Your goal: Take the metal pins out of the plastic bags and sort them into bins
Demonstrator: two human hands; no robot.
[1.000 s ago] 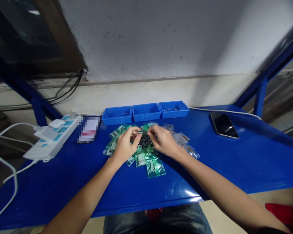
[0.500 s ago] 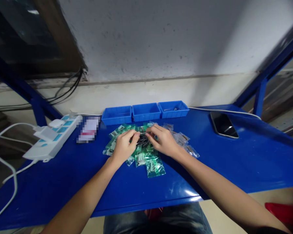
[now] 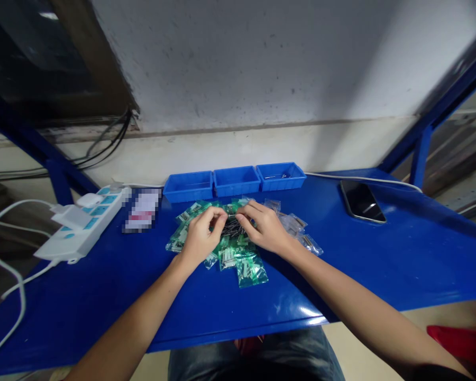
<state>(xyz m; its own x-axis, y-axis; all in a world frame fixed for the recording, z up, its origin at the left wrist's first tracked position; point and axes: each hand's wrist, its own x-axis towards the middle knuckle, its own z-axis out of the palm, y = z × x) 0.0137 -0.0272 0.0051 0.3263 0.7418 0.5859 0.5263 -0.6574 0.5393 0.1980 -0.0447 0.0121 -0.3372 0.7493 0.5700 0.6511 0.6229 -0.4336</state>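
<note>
Hands [image 3: 201, 234], pinched nearly closed, hold a thin rod [image 3: 232, 215] between them above dark slender pieces [image 3: 232, 228].

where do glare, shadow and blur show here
Head view: bright glare near the front edge of the table; head view: soft shadow on the wall, right of centre, and a darker one beside the right forearm; head view: dark pieces between the left hand and right hand blur together.

Bins [image 3: 236, 187] stand behind the packets [image 3: 253, 271], a power strip [image 3: 73, 242] left, a phone [image 3: 364, 202] right.
</note>
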